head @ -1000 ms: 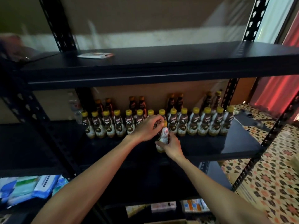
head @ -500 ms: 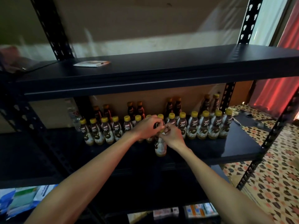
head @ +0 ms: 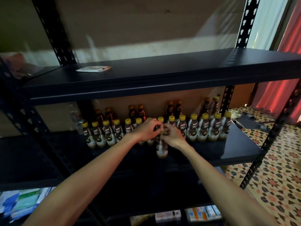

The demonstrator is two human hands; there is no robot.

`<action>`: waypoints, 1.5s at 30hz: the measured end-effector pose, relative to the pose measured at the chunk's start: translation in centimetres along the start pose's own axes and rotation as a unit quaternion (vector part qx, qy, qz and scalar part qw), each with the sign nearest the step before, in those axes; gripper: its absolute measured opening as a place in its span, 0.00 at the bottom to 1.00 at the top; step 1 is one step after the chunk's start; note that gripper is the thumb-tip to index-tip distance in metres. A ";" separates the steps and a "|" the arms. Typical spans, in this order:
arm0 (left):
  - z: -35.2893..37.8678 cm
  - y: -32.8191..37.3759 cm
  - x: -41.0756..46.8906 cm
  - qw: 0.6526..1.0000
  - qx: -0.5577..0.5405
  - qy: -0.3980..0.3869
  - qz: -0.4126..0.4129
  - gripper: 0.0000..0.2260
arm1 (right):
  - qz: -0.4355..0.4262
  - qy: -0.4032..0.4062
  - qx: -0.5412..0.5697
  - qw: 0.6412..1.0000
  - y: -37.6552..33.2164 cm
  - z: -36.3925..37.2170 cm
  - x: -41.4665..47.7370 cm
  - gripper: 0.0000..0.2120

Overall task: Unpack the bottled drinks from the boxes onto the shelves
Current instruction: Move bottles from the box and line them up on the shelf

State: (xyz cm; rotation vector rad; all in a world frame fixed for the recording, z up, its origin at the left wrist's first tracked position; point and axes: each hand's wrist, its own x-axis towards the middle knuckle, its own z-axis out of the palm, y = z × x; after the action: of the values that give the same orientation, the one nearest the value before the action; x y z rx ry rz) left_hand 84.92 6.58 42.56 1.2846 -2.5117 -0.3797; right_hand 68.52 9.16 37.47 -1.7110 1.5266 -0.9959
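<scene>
A row of several yellow-capped coffee bottles (head: 202, 129) stands on the middle black shelf (head: 228, 152), with darker brown-capped bottles (head: 172, 110) behind them. One yellow-capped bottle (head: 161, 148) stands alone in front of the row. My right hand (head: 173, 135) pinches its cap from the right. My left hand (head: 149, 129) curls around the bottle tops just left of it, fingers meeting the right hand's. The single bottle's neck is hidden by both hands.
A flat packet (head: 93, 69) lies on the upper shelf (head: 162, 74). Perforated black uprights (head: 260, 149) frame the rack. Boxed goods (head: 203, 212) and blue-green packs (head: 21, 203) sit on lower shelves. A patterned tile floor (head: 280, 176) lies to the right.
My right hand slid up from the bottle's body to its cap, and the bottle now stands on the shelf. My left hand stayed at the bottle tops. The view tilted down a little.
</scene>
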 end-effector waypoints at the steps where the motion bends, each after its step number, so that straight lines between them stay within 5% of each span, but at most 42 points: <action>1: -0.1 0.2 -0.1 1.000 0.004 -0.002 0.001 0.03 | -0.005 -0.007 0.004 1.000 -0.2 -0.1 -0.1 0.19; 5: 0.0 0.7 -0.4 1.000 0.008 0.003 0.003 0.02 | -0.008 0.006 0.025 1.000 -0.7 0.3 -0.6 0.27; 11: 0.2 1.1 -0.6 1.000 0.013 -0.004 -0.003 0.05 | 0.027 -0.002 0.018 0.999 0.0 0.4 0.0 0.20; 16: 0.6 1.5 0.0 0.999 -0.030 -0.023 -0.010 0.15 | 0.034 -0.046 0.027 0.998 0.3 0.2 0.0 0.30; 22: 1.9 1.8 2.6 0.999 -0.025 -0.022 -0.019 0.12 | 0.039 -0.054 -0.009 0.998 2.2 -0.6 -0.3 0.11; 45: 12.1 21.8 18.6 0.997 -0.051 -0.050 0.015 0.07 | 0.048 0.035 -0.049 0.997 16.6 -22.2 -2.1 0.21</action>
State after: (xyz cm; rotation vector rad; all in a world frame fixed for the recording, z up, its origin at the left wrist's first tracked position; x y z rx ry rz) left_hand 53.92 4.91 41.90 1.2165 -2.5528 -0.5703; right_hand 40.84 9.73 34.57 -1.6675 1.7123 -0.9534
